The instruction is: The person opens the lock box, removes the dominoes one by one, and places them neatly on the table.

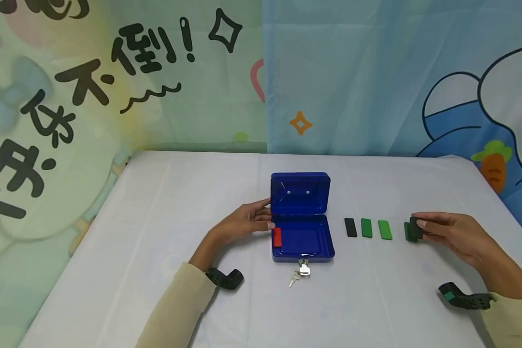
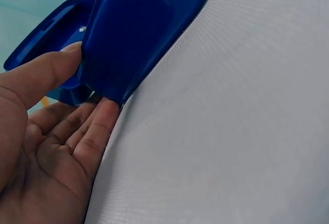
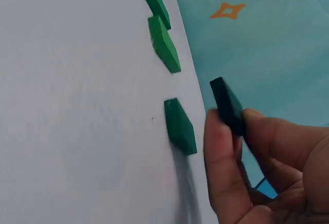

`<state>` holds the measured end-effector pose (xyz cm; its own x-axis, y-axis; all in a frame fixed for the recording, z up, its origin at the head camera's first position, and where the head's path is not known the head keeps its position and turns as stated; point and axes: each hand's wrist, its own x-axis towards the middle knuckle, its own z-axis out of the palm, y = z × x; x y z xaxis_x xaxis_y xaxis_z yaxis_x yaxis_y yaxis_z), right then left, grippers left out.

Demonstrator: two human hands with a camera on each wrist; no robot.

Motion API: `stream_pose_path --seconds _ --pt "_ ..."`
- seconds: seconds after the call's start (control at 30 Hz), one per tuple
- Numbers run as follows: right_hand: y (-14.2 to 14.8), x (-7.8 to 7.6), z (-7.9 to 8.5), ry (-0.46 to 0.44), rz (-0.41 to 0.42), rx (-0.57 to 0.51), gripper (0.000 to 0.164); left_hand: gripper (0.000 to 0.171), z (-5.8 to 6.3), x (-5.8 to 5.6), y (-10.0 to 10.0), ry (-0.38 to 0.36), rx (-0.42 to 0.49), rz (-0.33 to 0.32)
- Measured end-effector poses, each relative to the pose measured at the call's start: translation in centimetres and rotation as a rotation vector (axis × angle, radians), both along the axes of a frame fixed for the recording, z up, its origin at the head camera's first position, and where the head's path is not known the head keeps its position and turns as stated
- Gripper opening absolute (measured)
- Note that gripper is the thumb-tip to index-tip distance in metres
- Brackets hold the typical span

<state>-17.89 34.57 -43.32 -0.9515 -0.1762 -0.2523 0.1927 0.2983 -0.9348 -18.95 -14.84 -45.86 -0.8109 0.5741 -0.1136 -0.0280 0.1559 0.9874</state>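
My left hand (image 1: pixel 245 222) rests against the left side of a blue metal cash box (image 1: pixel 306 237) with its lid (image 1: pixel 300 193) raised. In the left wrist view, the thumb (image 2: pixel 67 62) touches the box's upper edge and a fingertip touches its lower corner. A red block (image 1: pixel 277 237) lies inside along the left wall. At the right, my right hand (image 1: pixel 454 234) pinches a dark, nearly black block (image 3: pixel 226 103) between thumb and fingers. That block is above the table, beside a dark green block (image 3: pixel 180 126) and partly covering it in the head view.
Between box and right hand lie a black block (image 1: pixel 350 227), a green block (image 1: pixel 367 228) and a lighter green block (image 1: pixel 384 230) in a row. A latch (image 1: pixel 304 267) with keys (image 1: pixel 294 277) hangs at the box front. A printed curtain (image 1: pixel 352 77) backs the white table (image 1: pixel 330 309).
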Motion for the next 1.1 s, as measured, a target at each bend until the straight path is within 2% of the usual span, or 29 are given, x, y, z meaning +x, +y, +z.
stream_pose_path --seconds 0.1,0.2,0.3,0.43,0.6,0.83,1.1 --pt "0.0 -0.2 -0.4 0.009 -0.009 0.160 0.020 0.075 0.0 0.0 -0.1 0.003 0.005 0.000" --pt "-0.2 -0.1 -0.5 0.006 -0.017 0.312 0.038 0.075 0.0 0.0 -0.1 0.002 0.002 0.001" --pt "-0.4 -0.1 -0.3 -0.003 -0.005 0.397 0.051 0.075 0.1 0.0 -0.1 0.005 -0.001 0.006" --pt "-0.5 -0.1 -0.1 -0.013 0.007 0.428 0.052 0.074 0.0 -0.1 -0.2 0.011 0.007 0.000" --pt "-0.2 -0.1 -0.1 -0.019 0.008 0.415 0.051 0.075 -0.1 -0.1 -0.1 0.010 0.004 -0.003" --pt "0.0 0.0 0.3 0.000 -0.030 0.570 0.046 0.076 0.1 0.0 0.0 0.015 -0.014 0.005" --pt "-0.1 0.1 0.5 0.025 -0.014 0.619 0.045 0.075 0.0 0.1 -0.1 0.012 -0.009 0.005"
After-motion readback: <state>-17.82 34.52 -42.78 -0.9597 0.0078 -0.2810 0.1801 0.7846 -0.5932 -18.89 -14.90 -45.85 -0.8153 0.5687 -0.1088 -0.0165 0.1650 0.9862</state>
